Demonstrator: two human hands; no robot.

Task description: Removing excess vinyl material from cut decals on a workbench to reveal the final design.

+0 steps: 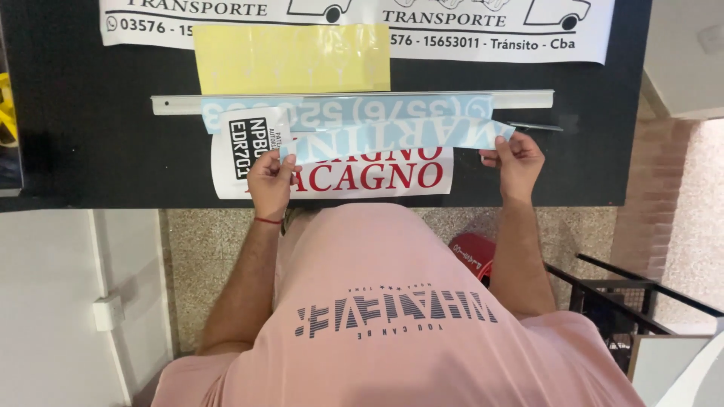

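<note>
My left hand (pixel 270 179) pinches the left end of a long light-blue strip with white lettering (pixel 392 139). My right hand (pixel 516 160) pinches its right end, so the strip is stretched between both hands just above the black table (pixel 90 151). Under the strip lies a white sheet with red lettering (pixel 377 178). A second, wider light-blue sheet (pixel 347 111) lies just beyond, overlapping a long white metal ruler (pixel 520 99).
A yellow sheet (pixel 291 59) and a white printed banner (pixel 354 15) lie at the table's far side. A white sticker with a black panel (pixel 235 151) sits left of my left hand. A dark pen-like tool (pixel 535 126) lies near my right hand. A black wire rack (pixel 626 301) stands on the floor at right.
</note>
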